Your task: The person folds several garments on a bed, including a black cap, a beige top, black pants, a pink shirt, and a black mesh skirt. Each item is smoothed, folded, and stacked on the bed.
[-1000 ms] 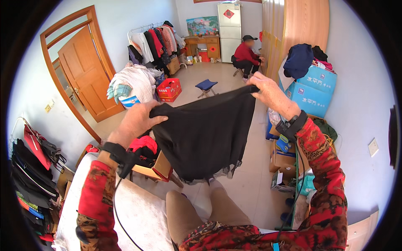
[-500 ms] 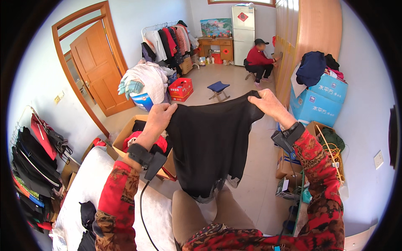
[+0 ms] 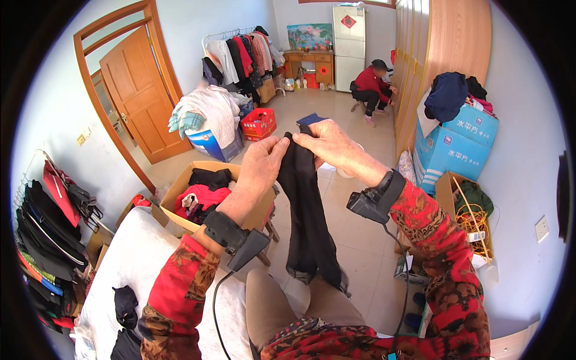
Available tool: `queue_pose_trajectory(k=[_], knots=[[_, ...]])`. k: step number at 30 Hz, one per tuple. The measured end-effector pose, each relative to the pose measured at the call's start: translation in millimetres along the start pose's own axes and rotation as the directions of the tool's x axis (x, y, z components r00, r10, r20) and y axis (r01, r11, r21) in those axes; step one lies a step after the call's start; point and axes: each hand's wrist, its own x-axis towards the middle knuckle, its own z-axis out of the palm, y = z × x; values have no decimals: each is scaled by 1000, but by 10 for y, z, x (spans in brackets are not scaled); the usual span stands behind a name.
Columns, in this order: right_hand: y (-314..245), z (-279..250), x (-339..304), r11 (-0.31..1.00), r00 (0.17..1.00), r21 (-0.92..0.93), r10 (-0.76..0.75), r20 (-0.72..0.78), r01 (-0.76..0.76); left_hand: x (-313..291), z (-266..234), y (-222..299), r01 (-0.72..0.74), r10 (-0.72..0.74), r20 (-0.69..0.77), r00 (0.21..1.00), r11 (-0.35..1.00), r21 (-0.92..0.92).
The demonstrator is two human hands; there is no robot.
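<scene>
A thin black garment [image 3: 303,216] hangs in a narrow bunch in front of me, its sheer, lace-like lower edge down by my thighs. Its top is pinched in my left hand [image 3: 261,168], thumb against fingers. My right hand [image 3: 336,147] grips the same top edge just beside it, so the two hands are nearly touching. Left of the garment is an open cardboard box [image 3: 170,193], raised on a wooden support and filled with red and black clothes [image 3: 201,195]. Which part of the garment my fingers hold cannot be made out.
Beside my left arm lies a white-covered bed [image 3: 162,249] with black clothing [image 3: 125,306] on it. Blue cartons [image 3: 456,147] and a box of yellow cord [image 3: 471,222] line the right wall. A person in red [image 3: 372,87] crouches by the wardrobe [image 3: 411,78]. A blue folding stool [image 3: 312,119] stands ahead.
My hands have come together, and the garment has gone from spread wide to folded into a narrow hanging strip. The box of clothes now shows more fully. The crouching person's head has dipped.
</scene>
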Motion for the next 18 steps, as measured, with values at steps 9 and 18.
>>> queue_pose_trajectory(k=[9, 18], knots=[[-323, -11, 58, 934, 965, -270, -188, 185, 234, -106, 51, 37, -163, 168, -39, 985, 980, 114], [-477, -107, 295, 760, 790, -225, -605, 95, 609, 31, -453, 532, -59, 99, 92, 991, 928, -368]])
